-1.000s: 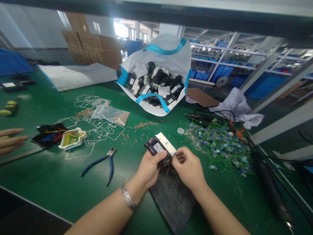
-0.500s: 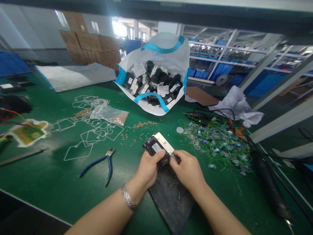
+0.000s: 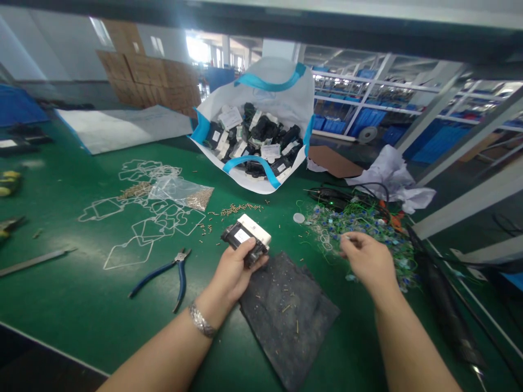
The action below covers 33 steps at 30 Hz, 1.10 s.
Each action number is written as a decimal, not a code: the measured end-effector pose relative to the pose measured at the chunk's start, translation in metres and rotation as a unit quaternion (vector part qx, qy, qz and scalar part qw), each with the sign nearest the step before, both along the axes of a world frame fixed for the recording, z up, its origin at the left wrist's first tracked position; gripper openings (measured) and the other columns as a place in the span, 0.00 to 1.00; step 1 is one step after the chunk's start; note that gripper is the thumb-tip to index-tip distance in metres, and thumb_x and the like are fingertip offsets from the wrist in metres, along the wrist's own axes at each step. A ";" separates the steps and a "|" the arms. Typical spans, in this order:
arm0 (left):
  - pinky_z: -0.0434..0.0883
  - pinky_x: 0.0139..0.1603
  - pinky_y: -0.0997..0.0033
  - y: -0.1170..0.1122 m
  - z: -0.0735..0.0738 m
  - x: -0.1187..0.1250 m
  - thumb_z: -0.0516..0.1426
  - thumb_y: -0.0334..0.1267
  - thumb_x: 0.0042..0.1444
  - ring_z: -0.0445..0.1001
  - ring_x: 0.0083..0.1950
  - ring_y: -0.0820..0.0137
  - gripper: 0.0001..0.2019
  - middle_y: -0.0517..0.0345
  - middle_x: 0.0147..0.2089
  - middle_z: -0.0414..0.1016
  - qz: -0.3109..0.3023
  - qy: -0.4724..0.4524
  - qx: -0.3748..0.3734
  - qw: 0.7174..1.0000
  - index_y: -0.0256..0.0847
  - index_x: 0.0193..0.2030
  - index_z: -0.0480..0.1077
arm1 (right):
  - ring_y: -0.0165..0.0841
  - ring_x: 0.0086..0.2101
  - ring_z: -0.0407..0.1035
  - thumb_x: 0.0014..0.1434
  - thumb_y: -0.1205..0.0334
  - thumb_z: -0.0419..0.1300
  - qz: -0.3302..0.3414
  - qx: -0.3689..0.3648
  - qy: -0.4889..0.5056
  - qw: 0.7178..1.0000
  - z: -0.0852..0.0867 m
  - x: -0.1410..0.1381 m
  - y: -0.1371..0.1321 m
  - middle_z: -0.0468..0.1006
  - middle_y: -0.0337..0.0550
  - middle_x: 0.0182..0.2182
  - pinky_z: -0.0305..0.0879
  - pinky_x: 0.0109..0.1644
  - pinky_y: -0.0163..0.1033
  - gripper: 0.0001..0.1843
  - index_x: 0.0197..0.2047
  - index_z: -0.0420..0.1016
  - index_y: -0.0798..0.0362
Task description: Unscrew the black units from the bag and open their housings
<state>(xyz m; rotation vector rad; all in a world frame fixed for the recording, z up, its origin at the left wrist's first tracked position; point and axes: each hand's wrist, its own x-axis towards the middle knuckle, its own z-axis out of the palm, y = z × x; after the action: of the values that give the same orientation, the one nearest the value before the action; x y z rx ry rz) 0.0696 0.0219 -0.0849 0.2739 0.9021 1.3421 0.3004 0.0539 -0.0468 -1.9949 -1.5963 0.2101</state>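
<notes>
My left hand [image 3: 232, 270] is wrapped round a small black-and-white plastic housing [image 3: 247, 237], thumb on top near its white label. The housing is tilted, above the far corner of a dark mat [image 3: 291, 321] on which several small screws lie. My right hand [image 3: 370, 264] is off to the right, apart from the housing, over the near side of a heap of green wires with blue and clear bits [image 3: 363, 226]. Its thumb and fingers are pinched together. Whatever they pinch is too small to name.
Blue-handled cutters [image 3: 180, 272], thin white ring gaskets [image 3: 139, 234], a clear bag of screws [image 3: 180, 191] and loose screws [image 3: 239, 209] lie to the left and centre. Behind stands a white bag of housings [image 3: 253, 179]. A black electric screwdriver [image 3: 453, 316] lies at right.
My right hand has left the housing and moved right to the wire heap. My left hand has shifted the housing left, uncovering more mat. A wired board at far left has gone from view.
</notes>
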 end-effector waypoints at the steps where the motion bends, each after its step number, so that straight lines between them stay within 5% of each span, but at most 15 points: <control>1: 0.73 0.32 0.69 0.001 0.000 -0.001 0.59 0.32 0.46 0.73 0.34 0.67 0.13 0.51 0.36 0.74 -0.016 -0.008 -0.004 1.000 0.35 0.41 0.67 | 0.40 0.27 0.68 0.49 0.58 0.51 -0.013 -0.004 -0.010 1.000 0.001 0.008 0.002 0.72 0.47 0.23 0.62 0.33 0.41 0.15 0.32 0.73 0.59; 5: 0.72 0.31 0.69 -0.005 0.003 0.003 0.62 0.31 0.42 0.73 0.34 0.66 0.16 0.51 0.36 0.74 -0.100 0.013 0.029 0.994 0.35 0.40 0.68 | 0.52 0.48 0.59 0.51 0.58 0.53 -0.037 0.067 -0.090 0.993 -0.003 0.010 0.002 0.66 0.64 0.45 0.54 0.51 0.54 0.27 0.51 0.64 0.67; 8: 0.71 0.30 0.71 -0.012 0.005 0.009 0.64 0.34 0.40 0.72 0.34 0.66 0.19 0.50 0.38 0.74 -0.147 0.049 0.094 0.983 0.35 0.41 0.69 | 0.47 0.53 0.55 0.54 0.52 0.53 0.105 0.058 0.048 0.992 -0.009 -0.017 -0.006 0.61 0.62 0.51 0.50 0.57 0.52 0.31 0.55 0.58 0.65; 11: 0.69 0.38 0.68 -0.015 0.004 0.012 0.64 0.35 0.41 0.72 0.39 0.64 0.20 0.48 0.42 0.74 -0.173 0.076 0.149 0.971 0.34 0.43 0.69 | 0.40 0.52 0.58 0.53 0.46 0.54 0.300 -0.083 0.326 0.893 -0.013 -0.048 -0.018 0.60 0.54 0.53 0.54 0.56 0.47 0.34 0.57 0.54 0.56; 13: 0.67 0.44 0.66 -0.015 0.002 0.011 0.65 0.35 0.40 0.72 0.41 0.63 0.22 0.48 0.42 0.74 -0.186 0.106 0.173 0.961 0.34 0.44 0.69 | 0.39 0.52 0.57 0.49 0.46 0.60 0.343 -0.139 0.418 0.830 -0.014 -0.061 -0.023 0.59 0.52 0.54 0.54 0.57 0.45 0.38 0.58 0.52 0.54; 19: 0.65 0.46 0.63 -0.011 0.005 0.001 0.66 0.37 0.38 0.72 0.42 0.61 0.25 0.48 0.41 0.74 -0.268 0.115 0.193 0.937 0.35 0.45 0.69 | 0.39 0.47 0.62 0.41 0.56 0.68 0.327 -0.169 0.493 0.788 -0.016 -0.055 -0.024 0.66 0.50 0.48 0.57 0.53 0.45 0.40 0.56 0.56 0.54; 24: 0.65 0.45 0.66 -0.008 0.008 -0.009 0.66 0.37 0.36 0.72 0.41 0.63 0.24 0.48 0.39 0.74 -0.296 0.081 0.170 0.936 0.34 0.43 0.70 | 0.39 0.44 0.65 0.39 0.59 0.68 0.329 -0.197 0.577 0.721 -0.015 -0.043 -0.024 0.65 0.48 0.48 0.61 0.48 0.45 0.40 0.55 0.57 0.50; 28: 0.66 0.40 0.69 -0.005 0.007 -0.014 0.66 0.37 0.37 0.72 0.36 0.66 0.21 0.49 0.37 0.74 -0.258 0.066 0.147 0.953 0.33 0.40 0.71 | 0.36 0.42 0.66 0.36 0.60 0.69 0.335 -0.196 0.575 0.720 -0.014 -0.034 -0.021 0.66 0.44 0.44 0.62 0.45 0.42 0.38 0.51 0.58 0.49; 33: 0.67 0.37 0.70 -0.004 0.009 -0.015 0.65 0.39 0.39 0.72 0.33 0.67 0.18 0.49 0.36 0.74 -0.228 0.056 0.128 0.964 0.33 0.38 0.71 | 0.37 0.46 0.62 0.40 0.57 0.68 0.409 -0.224 0.438 0.769 -0.012 -0.019 -0.013 0.65 0.47 0.45 0.58 0.51 0.42 0.30 0.45 0.62 0.54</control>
<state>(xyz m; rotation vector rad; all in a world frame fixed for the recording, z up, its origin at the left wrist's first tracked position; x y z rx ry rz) 0.0550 0.0175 -0.0762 0.7196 0.7000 1.0161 0.2819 0.0407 -0.0591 -0.9612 -1.6644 1.7066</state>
